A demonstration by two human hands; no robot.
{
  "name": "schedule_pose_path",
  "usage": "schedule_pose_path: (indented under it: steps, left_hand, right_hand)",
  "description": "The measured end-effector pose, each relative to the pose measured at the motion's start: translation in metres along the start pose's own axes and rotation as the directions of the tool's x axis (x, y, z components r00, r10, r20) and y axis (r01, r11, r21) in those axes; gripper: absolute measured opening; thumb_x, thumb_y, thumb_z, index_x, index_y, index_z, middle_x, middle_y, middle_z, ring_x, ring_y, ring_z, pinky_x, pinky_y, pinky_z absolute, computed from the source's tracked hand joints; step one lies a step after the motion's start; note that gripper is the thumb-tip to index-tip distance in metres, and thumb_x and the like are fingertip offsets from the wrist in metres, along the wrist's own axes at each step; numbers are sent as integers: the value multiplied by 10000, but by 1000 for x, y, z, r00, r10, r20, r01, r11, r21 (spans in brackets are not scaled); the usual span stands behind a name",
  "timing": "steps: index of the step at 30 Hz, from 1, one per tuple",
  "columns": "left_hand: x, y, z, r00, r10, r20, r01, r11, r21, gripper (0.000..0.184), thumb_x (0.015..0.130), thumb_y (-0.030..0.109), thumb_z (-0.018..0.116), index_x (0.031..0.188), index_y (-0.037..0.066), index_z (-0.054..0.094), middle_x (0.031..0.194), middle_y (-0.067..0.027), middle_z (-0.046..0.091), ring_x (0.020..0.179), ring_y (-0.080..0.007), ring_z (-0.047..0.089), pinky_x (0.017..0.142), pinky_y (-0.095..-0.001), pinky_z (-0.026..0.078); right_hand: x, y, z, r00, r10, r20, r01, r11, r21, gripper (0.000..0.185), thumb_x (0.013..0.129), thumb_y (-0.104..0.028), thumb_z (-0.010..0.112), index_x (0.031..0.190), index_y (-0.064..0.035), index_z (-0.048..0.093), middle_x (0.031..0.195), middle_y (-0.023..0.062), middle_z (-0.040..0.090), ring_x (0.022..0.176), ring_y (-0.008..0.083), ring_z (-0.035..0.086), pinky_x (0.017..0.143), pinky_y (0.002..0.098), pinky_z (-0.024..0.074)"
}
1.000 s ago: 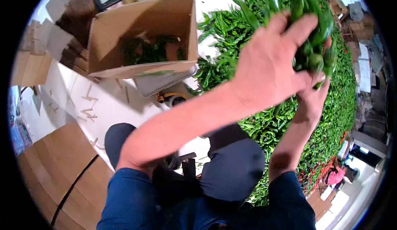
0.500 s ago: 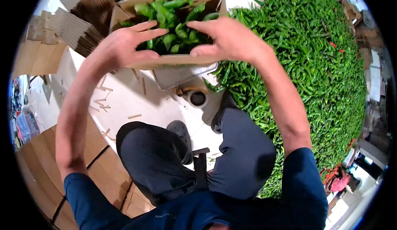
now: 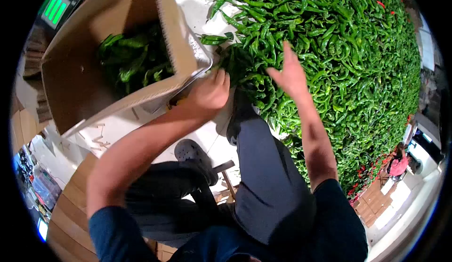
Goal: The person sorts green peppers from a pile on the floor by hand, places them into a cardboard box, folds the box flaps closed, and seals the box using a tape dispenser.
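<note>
A cardboard box (image 3: pixel 61 88) stands with its top open at the upper left, and green peppers (image 3: pixel 134 64) lie in its bottom. On the right spreads a large pile of green chili peppers (image 3: pixel 353 73). My left hand (image 3: pixel 210 91) is beside the box's near right corner, at the edge of the pile. Its fingers are curled, and whatever they hold is hidden. Over the pile, my right hand (image 3: pixel 291 76) is open, with thumb and fingers apart and nothing in it.
A scale display (image 3: pixel 55 10) glows green behind the box. Stacked cardboard (image 3: pixel 35 59) is at the far left, and flat cartons (image 3: pixel 75 201) lie below it. My legs are bent in front of the pile. At the far right a person in pink (image 3: pixel 398 165) is beside the pile.
Both hands have left the peppers in the box and moved right, towards the pile. My view has turned right, so the box now appears further left and larger.
</note>
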State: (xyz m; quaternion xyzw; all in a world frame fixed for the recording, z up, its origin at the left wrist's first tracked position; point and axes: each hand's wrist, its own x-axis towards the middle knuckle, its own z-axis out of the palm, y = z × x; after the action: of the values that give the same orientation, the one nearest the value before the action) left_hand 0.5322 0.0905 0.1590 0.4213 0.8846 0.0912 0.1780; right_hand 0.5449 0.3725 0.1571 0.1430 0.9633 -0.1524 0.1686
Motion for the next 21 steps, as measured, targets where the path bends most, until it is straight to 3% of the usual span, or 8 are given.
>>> schedule_pose_path:
  steps: [1,3,7,10,11,13,19,21]
  left_hand:
    - [34,-10,25,981,48,-186,-4,973,229,343,828,93,670,1156,-7,661,1204,-221,648,1109,-330,662,899,-490,539]
    - [89,-13,-9,972,-177,156,119,939,323,329,839,121,670,1155,28,683,1154,-185,684,1126,-319,657,895,-488,527]
    - [149,-43,5,874,-474,107,443,868,224,308,896,171,639,1181,71,702,1190,-144,691,1195,-295,616,968,-521,454]
    - [162,-56,44,830,-558,-8,552,819,158,275,936,151,595,1181,73,694,1207,-148,695,1167,-308,642,1010,-568,433]
    - [160,-58,54,828,-560,-37,559,818,134,263,949,128,576,1180,68,687,1198,-153,701,1141,-315,664,1025,-584,433]
    - [162,-69,59,821,-570,16,557,809,189,243,958,133,560,1160,79,685,1201,-157,697,1176,-323,655,1032,-587,434]
    - [164,-69,62,816,-577,16,572,812,115,201,952,129,554,1104,63,668,1167,-213,687,1146,-373,660,1002,-573,468]
    - [173,-69,57,773,-632,-59,616,769,-169,207,948,153,565,1087,24,648,1144,-252,677,1100,-424,658,973,-571,481]
  right_hand:
    - [1,-5,13,999,-44,-22,42,998,-48,1054,820,-397,800,1609,-83,176,1532,265,426,1383,424,471,1121,550,412]
    - [7,-23,24,990,-120,-77,112,989,-97,1037,815,-402,805,1601,-89,204,1544,247,401,1407,388,443,1096,567,416]
    - [72,-43,52,926,-235,-295,245,970,-3,573,873,-236,696,1367,-10,516,1229,215,660,1166,379,621,997,497,475]
    - [132,-60,67,828,-423,-369,375,906,-197,168,863,-118,556,976,-50,661,997,128,732,1006,321,657,906,462,493]
    - [145,-68,61,888,-436,-147,389,881,-269,230,883,-123,564,1062,-34,676,1057,143,727,1053,313,657,925,459,492]
    - [162,-69,75,827,-544,-144,455,796,-398,292,901,-118,563,1150,-15,675,1133,165,715,1097,300,652,952,446,486]
    - [173,-65,32,953,-214,215,279,894,-351,355,881,-177,588,1190,-28,680,1195,163,707,1121,319,673,947,462,540]
    - [177,-53,22,931,-231,283,311,908,-283,299,834,-172,618,1064,-24,739,1149,176,719,1063,348,703,898,465,572]
